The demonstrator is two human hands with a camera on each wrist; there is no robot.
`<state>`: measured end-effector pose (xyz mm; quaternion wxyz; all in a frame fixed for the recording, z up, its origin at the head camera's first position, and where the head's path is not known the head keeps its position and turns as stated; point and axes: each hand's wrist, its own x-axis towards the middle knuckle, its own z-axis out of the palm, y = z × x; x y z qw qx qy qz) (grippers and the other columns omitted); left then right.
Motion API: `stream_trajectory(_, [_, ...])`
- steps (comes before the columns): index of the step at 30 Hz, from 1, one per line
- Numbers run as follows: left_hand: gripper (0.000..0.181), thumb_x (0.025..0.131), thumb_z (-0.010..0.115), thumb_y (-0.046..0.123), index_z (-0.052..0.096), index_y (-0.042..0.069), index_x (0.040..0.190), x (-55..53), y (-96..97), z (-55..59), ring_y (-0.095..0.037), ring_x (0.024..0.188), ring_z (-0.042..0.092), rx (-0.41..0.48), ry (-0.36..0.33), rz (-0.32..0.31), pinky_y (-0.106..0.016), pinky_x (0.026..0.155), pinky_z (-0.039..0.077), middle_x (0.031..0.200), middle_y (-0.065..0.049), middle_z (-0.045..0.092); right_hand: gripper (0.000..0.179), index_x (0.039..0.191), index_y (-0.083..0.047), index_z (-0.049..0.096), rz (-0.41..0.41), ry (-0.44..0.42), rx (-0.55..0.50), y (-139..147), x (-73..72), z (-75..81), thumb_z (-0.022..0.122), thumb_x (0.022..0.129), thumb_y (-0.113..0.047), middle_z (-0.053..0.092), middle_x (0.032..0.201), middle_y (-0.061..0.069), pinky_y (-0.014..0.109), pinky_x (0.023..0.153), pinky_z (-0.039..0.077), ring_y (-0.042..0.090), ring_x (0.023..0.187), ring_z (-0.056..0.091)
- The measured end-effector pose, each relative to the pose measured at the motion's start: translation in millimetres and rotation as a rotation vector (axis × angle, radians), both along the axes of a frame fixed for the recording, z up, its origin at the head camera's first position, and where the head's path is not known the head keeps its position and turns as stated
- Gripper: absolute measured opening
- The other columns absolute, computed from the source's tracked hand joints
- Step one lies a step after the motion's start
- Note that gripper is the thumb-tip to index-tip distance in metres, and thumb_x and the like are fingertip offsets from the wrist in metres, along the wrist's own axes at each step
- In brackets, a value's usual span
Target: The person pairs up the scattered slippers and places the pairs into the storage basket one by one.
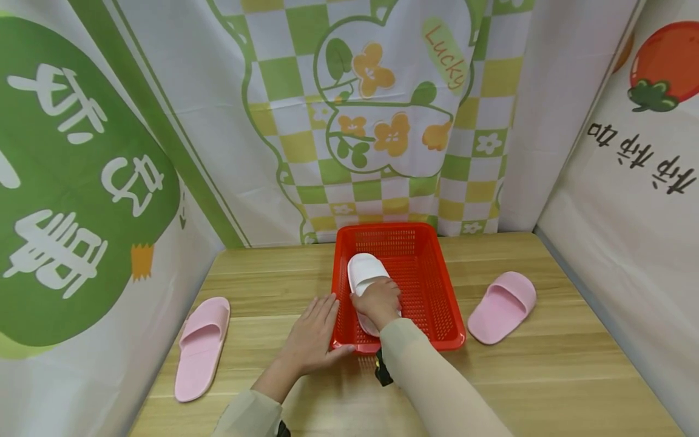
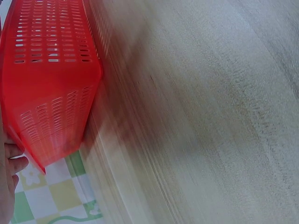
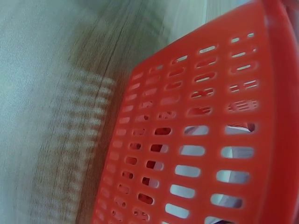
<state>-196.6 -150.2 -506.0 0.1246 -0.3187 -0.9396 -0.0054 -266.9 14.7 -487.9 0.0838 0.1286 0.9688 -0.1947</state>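
A white slipper (image 1: 364,267) lies lengthwise in the left half of a red plastic basket (image 1: 449,291). My right hand (image 1: 378,301) reaches over the front rim and grips the slipper around its middle, hiding part of it. Against the basket's left front corner rests my left hand (image 1: 312,335), fingers straight along the left rim and thumb stretched toward the front rim. In the left wrist view, some of its fingers (image 2: 16,164) show beside the basket. The right wrist view shows the basket's perforated wall (image 3: 187,121), with white glimpsed through the slots; the right hand is hidden there.
One pink slipper (image 1: 203,349) lies on the wooden table (image 1: 262,285) left of the basket, another pink slipper (image 1: 502,307) to its right. Printed cloth (image 1: 295,200) hangs behind the table, touching or close to the basket's back. More cloth walls stand at both sides.
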Motion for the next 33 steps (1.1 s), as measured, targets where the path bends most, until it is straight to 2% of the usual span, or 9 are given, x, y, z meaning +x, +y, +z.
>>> stream_trajectory(10, [0.094, 0.089, 0.041, 0.069, 0.038, -0.006, 0.144, -0.3, -0.1, -0.7, -0.034, 0.140, 0.031, -0.015, -0.024, 0.019, -0.042, 0.116, 0.016, 0.151, -0.020, 0.035, 0.100, 0.138, 0.016, 0.029, -0.006, -0.002, -0.066, 1.7, 2.2, -0.1, 0.069, 0.078, -0.052, 0.044, 0.116, 0.034, 0.056, 0.080, 0.052, 0.041, 0.099, 0.048])
stream_trajectory(20, [0.092, 0.089, 0.044, 0.067, 0.041, -0.007, 0.143, 0.1, 0.8, -0.1, -0.035, 0.139, 0.033, 0.015, 0.000, 0.000, -0.045, 0.115, 0.019, 0.149, -0.021, 0.038, 0.103, 0.136, 0.015, 0.033, 0.018, 0.058, 0.031, 1.2, 1.3, -7.4, 0.071, 0.076, -0.059, 0.043, 0.114, 0.032, 0.053, 0.076, 0.054, 0.039, 0.097, 0.047])
stream_trajectory(27, [0.093, 0.089, 0.043, 0.067, 0.038, -0.007, 0.144, 0.2, 1.3, 0.2, -0.035, 0.140, 0.030, 0.013, -0.038, 0.007, -0.044, 0.116, 0.016, 0.151, -0.021, 0.034, 0.100, 0.136, 0.014, 0.034, 0.047, 0.042, 0.077, 1.4, 0.1, -9.2, 0.069, 0.077, -0.060, 0.044, 0.118, 0.031, 0.051, 0.077, 0.053, 0.039, 0.100, 0.047])
stream_trajectory(33, [0.094, 0.089, 0.041, 0.068, 0.037, -0.008, 0.144, -0.4, 0.8, 0.0, -0.034, 0.141, 0.029, 0.013, -0.034, 0.003, -0.044, 0.116, 0.017, 0.151, -0.022, 0.035, 0.097, 0.136, 0.014, 0.033, 0.045, 0.035, 0.083, 0.3, -0.7, -8.8, 0.066, 0.080, -0.058, 0.043, 0.120, 0.031, 0.051, 0.079, 0.053, 0.040, 0.103, 0.047])
